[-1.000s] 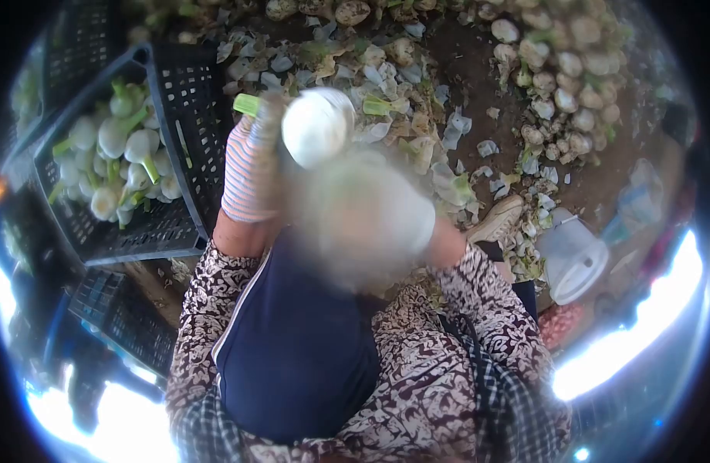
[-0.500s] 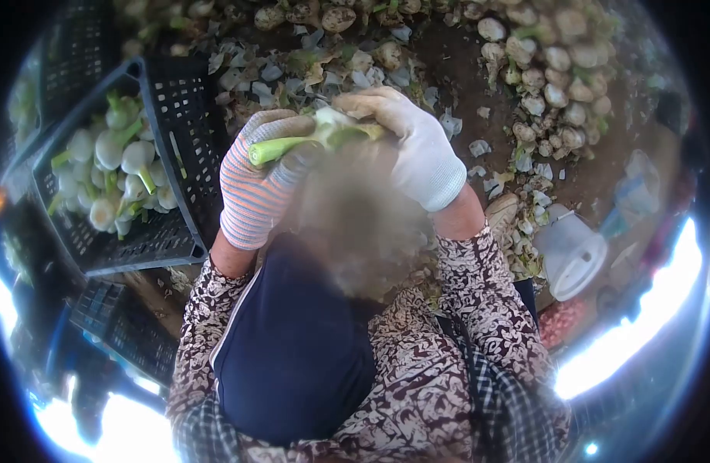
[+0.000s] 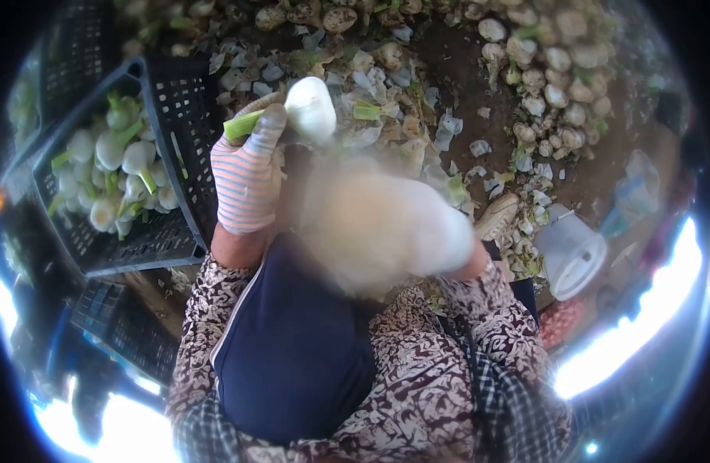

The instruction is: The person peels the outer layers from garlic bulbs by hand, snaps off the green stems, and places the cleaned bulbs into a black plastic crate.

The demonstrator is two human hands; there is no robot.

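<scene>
My left hand [image 3: 248, 174], in a striped glove with grey fingertips, is closed on the green stem of a fresh garlic bulb [image 3: 312, 109]. The bulb's smooth white head sticks out to the right of the thumb, and the cut stem end points left. My right hand [image 3: 420, 224], in a white glove, is low in front of my body, apart from the bulb. Motion and a hazy patch in the middle of the view smear its fingers, so I cannot see whether it holds anything.
Left of me stands a black plastic crate [image 3: 170, 143] with several clean white bulbs [image 3: 112, 150]. Peeled skins [image 3: 363, 77] litter the ground ahead. A pile of unpeeled bulbs [image 3: 556, 92] lies at the upper right. A white bucket [image 3: 575, 255] is at the right.
My right hand has let go of the bulb and moved down towards my body. The bulb's white head now shows uncovered, and a green-and-white scrap appears on the litter.
</scene>
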